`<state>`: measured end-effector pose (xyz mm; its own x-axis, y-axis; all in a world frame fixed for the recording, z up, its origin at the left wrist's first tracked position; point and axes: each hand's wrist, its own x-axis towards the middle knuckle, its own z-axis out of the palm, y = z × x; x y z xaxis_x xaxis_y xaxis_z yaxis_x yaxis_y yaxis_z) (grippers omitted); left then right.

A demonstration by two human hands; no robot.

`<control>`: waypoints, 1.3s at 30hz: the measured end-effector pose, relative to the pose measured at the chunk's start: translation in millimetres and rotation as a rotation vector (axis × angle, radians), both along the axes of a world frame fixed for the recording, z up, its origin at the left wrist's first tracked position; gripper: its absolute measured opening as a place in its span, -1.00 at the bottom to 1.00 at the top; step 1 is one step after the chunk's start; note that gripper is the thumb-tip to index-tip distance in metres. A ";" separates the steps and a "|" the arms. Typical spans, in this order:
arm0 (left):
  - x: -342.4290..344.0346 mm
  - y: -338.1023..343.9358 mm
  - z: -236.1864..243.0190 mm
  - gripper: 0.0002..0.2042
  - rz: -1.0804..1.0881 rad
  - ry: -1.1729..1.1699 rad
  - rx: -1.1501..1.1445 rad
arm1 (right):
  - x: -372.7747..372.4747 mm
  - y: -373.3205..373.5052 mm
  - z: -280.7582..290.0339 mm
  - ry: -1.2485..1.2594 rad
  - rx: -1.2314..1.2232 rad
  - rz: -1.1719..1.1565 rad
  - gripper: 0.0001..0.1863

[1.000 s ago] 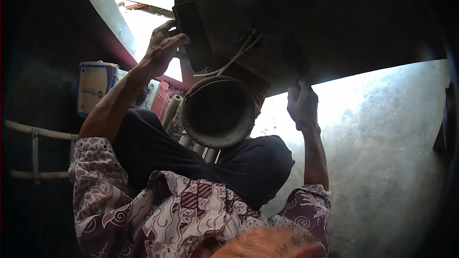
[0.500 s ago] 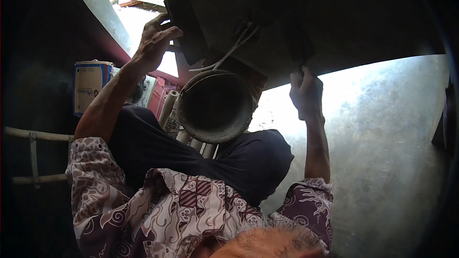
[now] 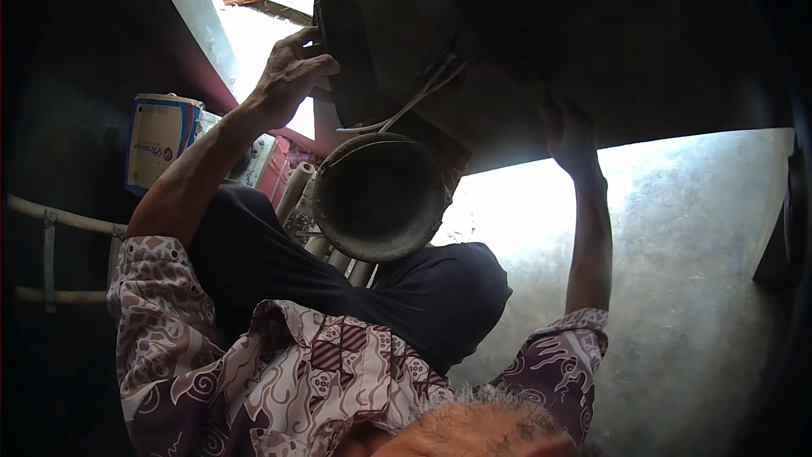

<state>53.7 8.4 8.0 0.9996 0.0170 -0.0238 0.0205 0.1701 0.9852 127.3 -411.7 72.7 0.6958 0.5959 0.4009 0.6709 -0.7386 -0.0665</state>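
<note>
Fingers [image 3: 304,36] of the left hand [image 3: 286,80] gripped a dark flat block [image 3: 351,59] at its left edge, the thumb bent toward its near face, while the right hand [image 3: 573,142] reached into shadow before a broad dark surface [image 3: 516,25]. The block lay against that surface, close to its left border, where a bright opening [image 3: 258,46] gave way beside the wrist. Between the well-parted hands was a stretch of shaded room, crossed on the left by thin white cables [image 3: 408,107] that ran down near a bucket's rim. The round bucket [image 3: 385,254] sat just beyond the bent legs in dark trousers [image 3: 423,288], its mouth turned up; in such poor light, neither its contents nor the state of the right fingers could be told. A pale grey surface [image 3: 677,228] spread beside the right forearm, its upper edge meeting the dark one. At left, a cardboard box [image 3: 161,148] stood near the left forearm.
</note>
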 end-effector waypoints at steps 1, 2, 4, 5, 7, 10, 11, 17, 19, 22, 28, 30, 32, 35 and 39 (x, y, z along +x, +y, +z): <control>-2.2 -0.9 3.4 -0.51 0.005 -0.003 -0.005 | 7.2 -0.2 0.1 -0.031 -0.044 -0.020 -0.76; -3.7 -1.3 4.5 -0.51 0.009 -0.006 -0.011 | 11.1 -2.1 0.1 -0.062 -0.089 -0.041 -0.76; -4.3 3.7 1.8 -0.49 0.015 -0.003 0.010 | 14.8 -13.2 -8.4 -0.111 -0.135 -0.045 -0.76; -3.4 6.7 -0.5 -0.46 0.016 -0.006 0.029 | 16.1 -19.8 -12.9 -0.166 -0.184 -0.053 -0.76; -2.1 9.8 -2.1 -0.47 0.020 0.003 0.025 | 13.4 -40.6 -15.6 -0.116 -0.194 -0.109 -0.76; -0.9 9.5 1.8 -0.47 0.012 -0.019 0.010 | -1.4 -77.7 -22.0 -0.140 -0.287 -0.204 -0.77; 1.5 8.1 -0.3 -0.46 0.015 -0.010 -0.001 | -7.3 -89.1 -24.0 -0.211 -0.369 -0.243 -0.77; 11.7 15.9 -7.4 -0.43 0.005 -0.200 0.185 | -19.8 -32.0 6.9 -0.052 -0.004 -0.110 -0.77; 5.7 20.2 -20.2 -0.68 -0.052 -0.201 0.162 | 0.7 -4.9 0.8 -0.129 -0.069 -0.045 -0.74; 5.9 -0.2 -19.2 -0.42 -0.027 -0.047 0.003 | 5.4 -26.3 13.0 -0.019 -0.069 -0.178 -0.76; -13.0 14.0 1.7 -0.54 0.018 -0.024 -0.069 | -27.1 -113.7 14.6 -0.108 -0.170 -0.283 -0.71; -9.5 1.5 6.5 -0.52 -0.002 -0.025 -0.133 | -47.1 -123.6 6.0 -0.133 -0.075 -0.290 -0.66; -7.6 -1.7 11.5 -0.52 -0.034 -0.015 -0.104 | -68.5 -87.3 -6.3 0.028 0.131 -0.215 -0.72; -4.4 0.7 8.3 -0.51 -0.076 -0.048 -0.111 | -100.4 -15.9 -14.8 0.454 0.198 -0.050 -0.82; -2.0 -2.1 13.1 -0.48 -0.048 -0.048 -0.145 | -104.1 42.3 -63.7 0.994 0.024 -0.063 -0.72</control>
